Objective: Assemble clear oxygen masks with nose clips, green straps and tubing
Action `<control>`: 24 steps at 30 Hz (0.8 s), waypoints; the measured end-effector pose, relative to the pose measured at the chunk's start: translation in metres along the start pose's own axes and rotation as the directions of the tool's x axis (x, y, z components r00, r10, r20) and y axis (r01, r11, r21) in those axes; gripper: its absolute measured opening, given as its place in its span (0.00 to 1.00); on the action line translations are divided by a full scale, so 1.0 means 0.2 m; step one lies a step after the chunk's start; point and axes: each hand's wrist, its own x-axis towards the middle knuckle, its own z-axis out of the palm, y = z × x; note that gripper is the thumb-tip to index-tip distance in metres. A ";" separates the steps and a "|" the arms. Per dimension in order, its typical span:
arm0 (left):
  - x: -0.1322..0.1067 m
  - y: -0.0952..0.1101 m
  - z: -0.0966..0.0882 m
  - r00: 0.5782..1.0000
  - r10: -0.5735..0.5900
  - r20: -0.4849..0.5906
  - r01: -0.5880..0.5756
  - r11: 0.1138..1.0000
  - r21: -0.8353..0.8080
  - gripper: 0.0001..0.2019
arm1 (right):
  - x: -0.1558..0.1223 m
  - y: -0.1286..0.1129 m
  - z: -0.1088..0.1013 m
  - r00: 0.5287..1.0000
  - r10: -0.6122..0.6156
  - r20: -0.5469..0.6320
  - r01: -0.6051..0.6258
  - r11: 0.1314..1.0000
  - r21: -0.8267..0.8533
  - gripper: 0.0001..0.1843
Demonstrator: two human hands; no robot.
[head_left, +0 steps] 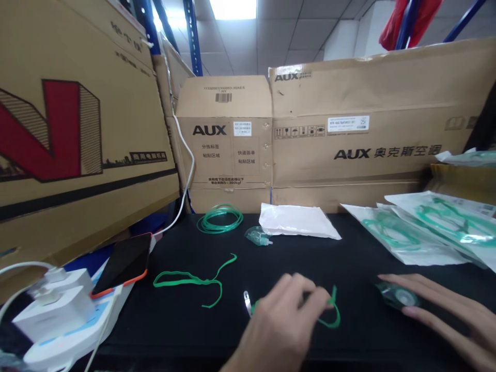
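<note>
My left hand (281, 320) is closed over a green elastic strap (332, 323) just above the black tabletop. One looped end of the strap sticks out on the right of the fingers, and much of it is hidden. Beside the hand's left edge shows a small silver metal strip (247, 303) with a hole in it. My right hand (445, 315) grips a small clear-green plastic piece (397, 295) with a pale round part, between thumb and fingers. A second green elastic strap (189, 279) lies loosely looped to the left.
Behind lie coiled green tubing (220, 219), a clear-green plastic piece with a pale nozzle (259, 236) and a white packet (298, 221). Pouches of green tubing (457, 222) lie right. A phone (124, 262) and power strip (70, 346) stand left; cardboard boxes (228, 139) close the back.
</note>
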 end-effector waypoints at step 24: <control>-0.10 -0.15 -0.28 0.932 -0.309 0.191 0.236 0.915 0.326 0.18 | 0.36 -0.69 0.12 0.872 -0.486 0.065 0.487 0.874 0.008 0.55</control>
